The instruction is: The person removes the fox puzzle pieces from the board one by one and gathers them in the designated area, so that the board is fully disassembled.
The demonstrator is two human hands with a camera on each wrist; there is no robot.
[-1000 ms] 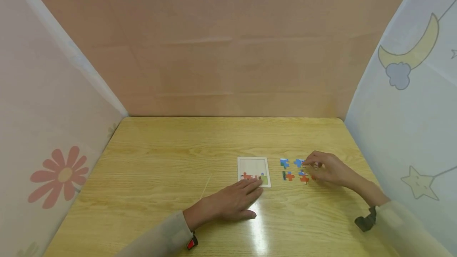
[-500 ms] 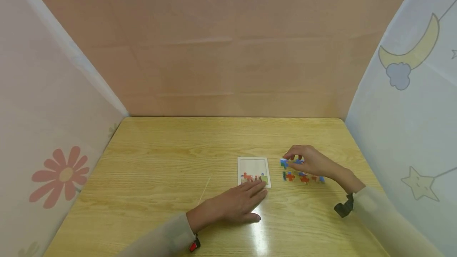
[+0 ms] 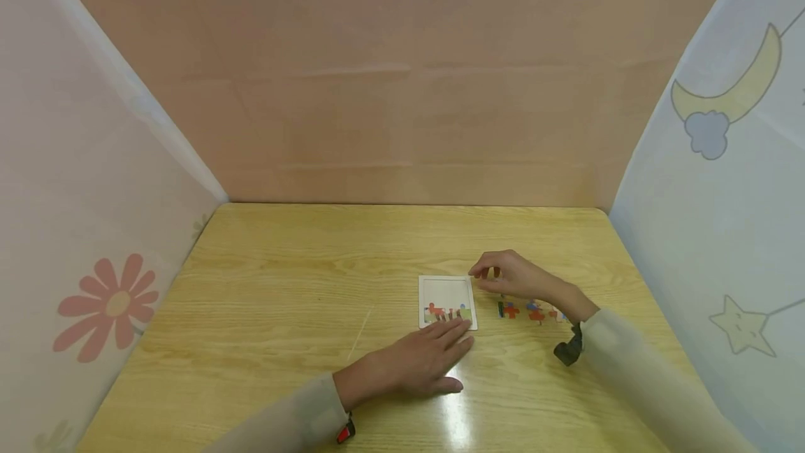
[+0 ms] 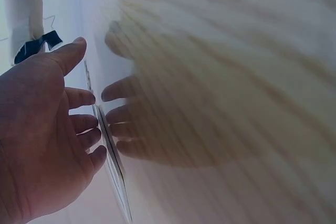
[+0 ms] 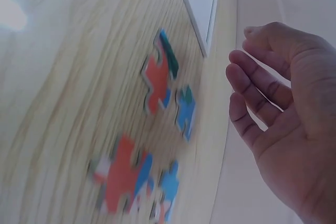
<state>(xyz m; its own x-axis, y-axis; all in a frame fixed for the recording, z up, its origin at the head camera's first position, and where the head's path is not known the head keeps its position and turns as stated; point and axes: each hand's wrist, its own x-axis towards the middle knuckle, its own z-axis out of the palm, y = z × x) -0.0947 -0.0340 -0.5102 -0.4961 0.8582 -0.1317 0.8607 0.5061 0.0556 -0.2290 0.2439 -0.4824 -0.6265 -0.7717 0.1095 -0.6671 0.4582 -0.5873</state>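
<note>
A white puzzle tray (image 3: 444, 278) lies on the table, with jigsaw pieces (image 3: 434, 311) set along its near side. My left hand (image 3: 418, 362) stretches its fingers over the tray's near edge, thumb apart. In the left wrist view its fingertips come right at the tray's side (image 4: 113, 163). My right hand (image 3: 512, 276) hovers beside the tray's far right corner, fingers loosely bent. Nothing shows between thumb and fingers in the right wrist view. Below it lie loose jigsaw pieces: a red one with green (image 5: 157, 77), a blue-green one (image 5: 185, 113) and a larger red one (image 5: 123, 174).
Another blue piece (image 5: 169, 184) lies near the red ones. The wooden table (image 3: 302, 264) ends at a plain back wall (image 3: 402, 124). Printed curtains stand at both sides, one with a pink flower (image 3: 113, 306), the other with a star (image 3: 742, 326).
My right hand has moved left, from over the right end of the loose pieces, past the blue ones, to the tray's corner. The left hand stays at the tray's near edge, shifting slightly.
</note>
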